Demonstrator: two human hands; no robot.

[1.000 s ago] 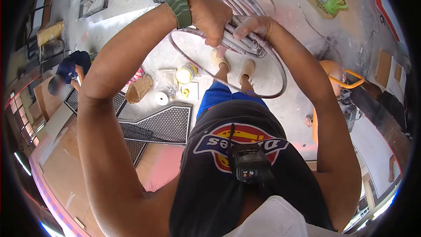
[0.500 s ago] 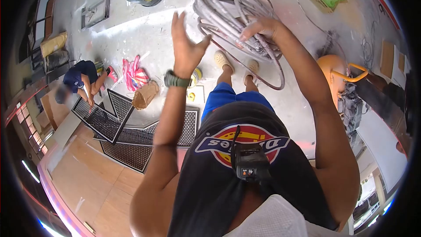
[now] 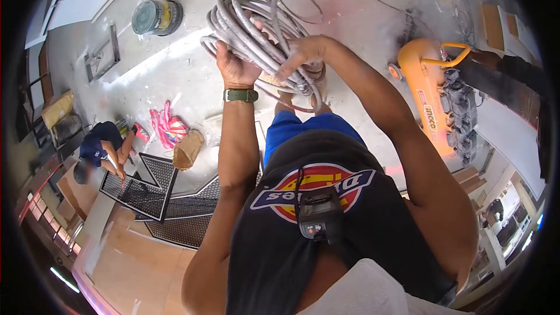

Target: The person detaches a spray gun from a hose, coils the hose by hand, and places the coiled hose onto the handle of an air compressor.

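A thick coil of grey hose (image 3: 256,29) is held up in front of me, its loops bunched together. My left hand (image 3: 235,65), with a green watch at the wrist, grips the coil from the left underside. My right hand (image 3: 298,53) clasps the same bundle from the right, fingers wrapped over the loops. A loose end of the hose trails away over the dusty concrete floor (image 3: 350,17).
An orange air compressor (image 3: 429,96) stands at the right. A paint can (image 3: 156,17) sits far left on the floor. A person in blue (image 3: 99,149) crouches by black mesh panels (image 3: 175,198), next to a brown paper bag (image 3: 188,149) and a striped bag (image 3: 166,128).
My left hand, which had let go and hung open half a second ago, has closed on the coil again. The loops are gathered tighter and the view has swung left.
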